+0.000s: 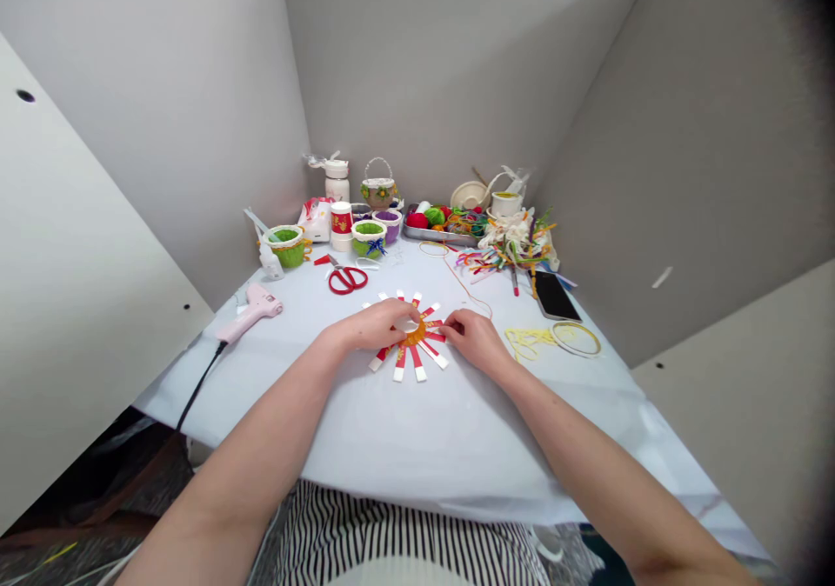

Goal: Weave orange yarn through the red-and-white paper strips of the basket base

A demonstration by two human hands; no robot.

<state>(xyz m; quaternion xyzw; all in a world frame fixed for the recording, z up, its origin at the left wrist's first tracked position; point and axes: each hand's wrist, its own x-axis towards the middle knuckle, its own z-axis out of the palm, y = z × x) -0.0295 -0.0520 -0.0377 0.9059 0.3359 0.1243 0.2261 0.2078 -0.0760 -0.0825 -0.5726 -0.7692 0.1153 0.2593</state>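
A paper cup cut into strips (416, 358) lies spread out like a sun on the table, red strips with white tips around its middle. Orange yarn (415, 336) is wound around the centre, in and out of the strips. My left hand (382, 323) grips the cup's middle from the left, thumb and fingers closed on it. On the right, my right hand (470, 336) has its fingers pinched beside a strip's end. A thin orange strand (468, 290) runs from the back of the table to this hand; the pinch itself is partly hidden.
Red scissors (348, 280) and a pink glue gun (251, 312) lie to the left. Small green baskets (369, 240), a yarn tray (444, 236) and a heap of strands (515, 243) stand behind. A phone (554, 296), yellow yarn (530, 340) and a ring (577, 340) lie right.
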